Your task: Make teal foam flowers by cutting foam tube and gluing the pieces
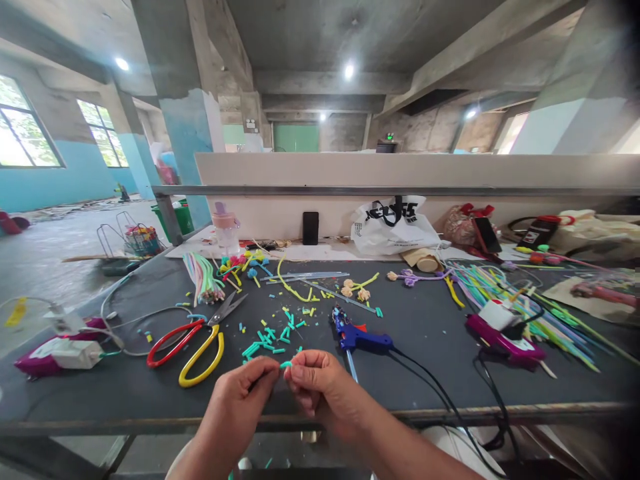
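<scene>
Near the table's front edge, my left hand and my right hand meet fingertip to fingertip. Between them is a short teal pipe cleaner piece, pinched from both sides; the fingers partly cover it. Just beyond lie several loose teal pieces, with tiny yellow and blue offcuts among them. Scissors with one red and one yellow handle rest with blades apart, left of my hands. On the right, a blue glue gun lies on its side, a clear glue stick at its rear.
Pipe cleaner bundles lie at the left and right. Purple power strips with cables sit at both sides. At the back stand a bottle, a phone and a white bag. The glue gun's cord crosses the front edge.
</scene>
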A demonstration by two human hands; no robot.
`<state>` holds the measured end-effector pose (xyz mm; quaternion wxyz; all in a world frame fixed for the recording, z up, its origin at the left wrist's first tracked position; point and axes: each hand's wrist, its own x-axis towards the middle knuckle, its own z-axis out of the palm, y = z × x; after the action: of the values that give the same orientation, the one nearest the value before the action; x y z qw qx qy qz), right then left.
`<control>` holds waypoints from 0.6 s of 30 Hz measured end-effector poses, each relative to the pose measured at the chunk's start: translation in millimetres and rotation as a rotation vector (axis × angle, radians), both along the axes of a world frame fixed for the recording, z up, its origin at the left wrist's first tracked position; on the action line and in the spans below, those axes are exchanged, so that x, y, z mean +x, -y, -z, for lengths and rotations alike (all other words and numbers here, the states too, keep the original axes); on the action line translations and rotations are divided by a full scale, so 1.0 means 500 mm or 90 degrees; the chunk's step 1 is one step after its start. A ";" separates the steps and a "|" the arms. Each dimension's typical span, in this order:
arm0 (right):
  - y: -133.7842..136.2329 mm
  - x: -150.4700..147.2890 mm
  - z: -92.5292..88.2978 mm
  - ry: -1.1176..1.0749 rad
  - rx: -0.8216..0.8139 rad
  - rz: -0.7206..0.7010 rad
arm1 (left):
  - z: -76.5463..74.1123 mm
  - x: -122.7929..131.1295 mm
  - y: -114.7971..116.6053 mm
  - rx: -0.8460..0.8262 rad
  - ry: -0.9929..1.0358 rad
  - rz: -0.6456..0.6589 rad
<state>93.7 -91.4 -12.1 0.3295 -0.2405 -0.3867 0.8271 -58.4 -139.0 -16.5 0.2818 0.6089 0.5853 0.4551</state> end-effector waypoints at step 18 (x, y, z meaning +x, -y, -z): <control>-0.012 -0.005 0.023 0.357 0.603 0.278 | -0.007 0.012 0.021 0.016 -0.225 0.098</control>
<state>91.2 -85.4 -23.5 0.4489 -0.3508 -0.7277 0.3819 -52.2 -149.4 -12.8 0.2010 0.7259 0.5718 0.3251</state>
